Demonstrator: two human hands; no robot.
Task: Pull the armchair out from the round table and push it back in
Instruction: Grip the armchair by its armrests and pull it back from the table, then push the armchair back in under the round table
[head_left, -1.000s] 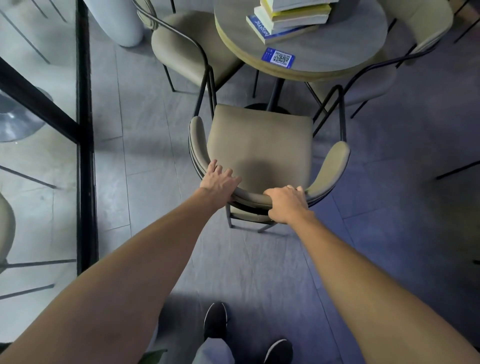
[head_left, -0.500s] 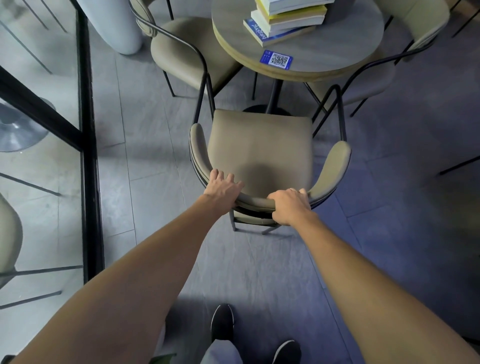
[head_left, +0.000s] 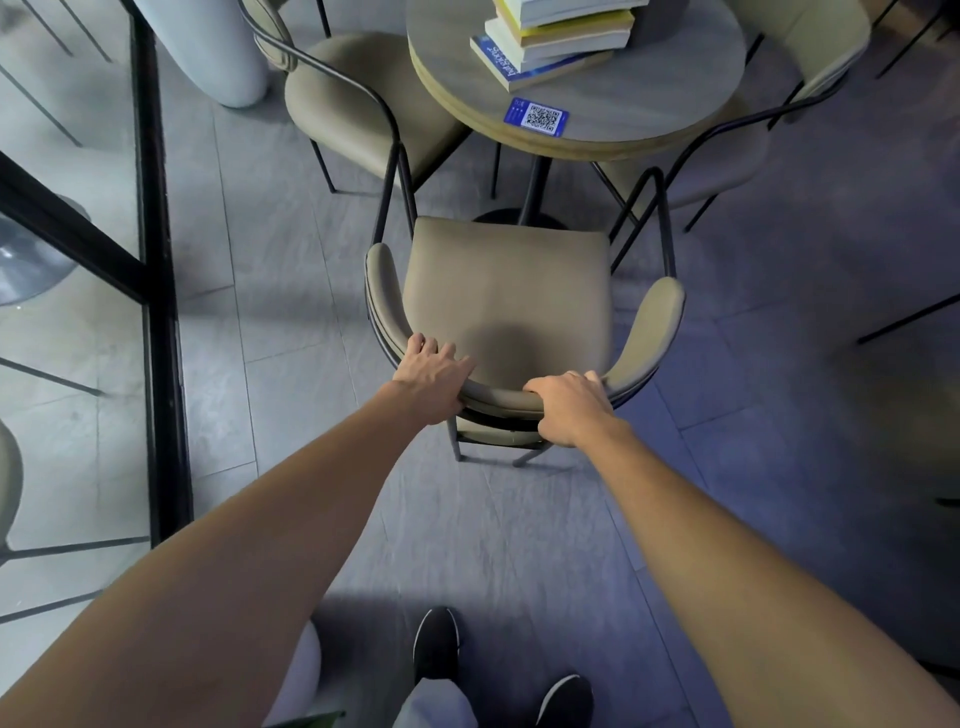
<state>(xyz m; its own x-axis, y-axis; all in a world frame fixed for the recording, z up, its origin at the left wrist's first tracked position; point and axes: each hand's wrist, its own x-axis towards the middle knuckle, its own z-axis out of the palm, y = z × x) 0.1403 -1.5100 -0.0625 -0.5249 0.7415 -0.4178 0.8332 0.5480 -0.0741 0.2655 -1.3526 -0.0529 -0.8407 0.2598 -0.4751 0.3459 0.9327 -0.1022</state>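
A beige padded armchair (head_left: 506, 291) with a curved backrest and black metal legs stands in front of me, its seat fully clear of the round grey table (head_left: 670, 98). The front edge of the seat sits near the table's black pedestal base. My left hand (head_left: 434, 376) grips the left part of the curved backrest, fingers over the top. My right hand (head_left: 569, 405) is closed around the backrest a little right of its middle. Both arms are stretched forward.
Two more beige chairs flank the table, one at the left (head_left: 363, 98) and one at the right (head_left: 753, 130). A stack of books (head_left: 556, 41) and a blue QR card (head_left: 537, 115) lie on the table. A black-framed glass partition (head_left: 156, 291) runs along the left. My shoes (head_left: 436, 644) stand on grey floor tiles.
The chair has slid a little away from the table toward me, with both hands keeping their hold on the backrest. My feet have stepped back slightly.
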